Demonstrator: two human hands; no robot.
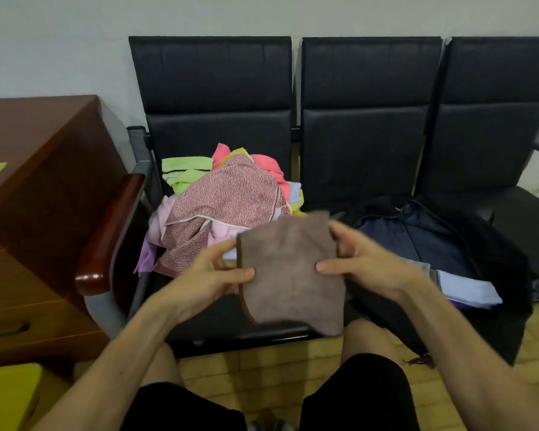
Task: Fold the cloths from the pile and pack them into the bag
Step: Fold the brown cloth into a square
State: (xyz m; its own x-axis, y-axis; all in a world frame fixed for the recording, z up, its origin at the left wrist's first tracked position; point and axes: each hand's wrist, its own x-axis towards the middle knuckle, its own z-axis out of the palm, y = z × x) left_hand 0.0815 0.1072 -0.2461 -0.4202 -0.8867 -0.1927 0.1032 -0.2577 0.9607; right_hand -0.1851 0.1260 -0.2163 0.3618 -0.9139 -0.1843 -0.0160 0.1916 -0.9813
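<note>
A folded brown cloth (288, 272) hangs in the air in front of the seats. My left hand (213, 269) pinches its left edge with the thumb on top, and my right hand (360, 259) pinches its right edge the same way. Behind, on the left black seat, lies the pile of cloths (227, 200): a pink patterned one on top, green, pink, lilac and yellow ones beneath. On the middle seat a dark bag (433, 231) lies open, with folded pale blue and lilac cloths (467, 289) at its near edge.
A row of black padded chairs (367, 98) stands against the wall. The wooden armrest (109, 231) and a brown wooden desk (35, 181) are at the left. A yellow object (7, 396) sits bottom left. My knees in black shorts are below.
</note>
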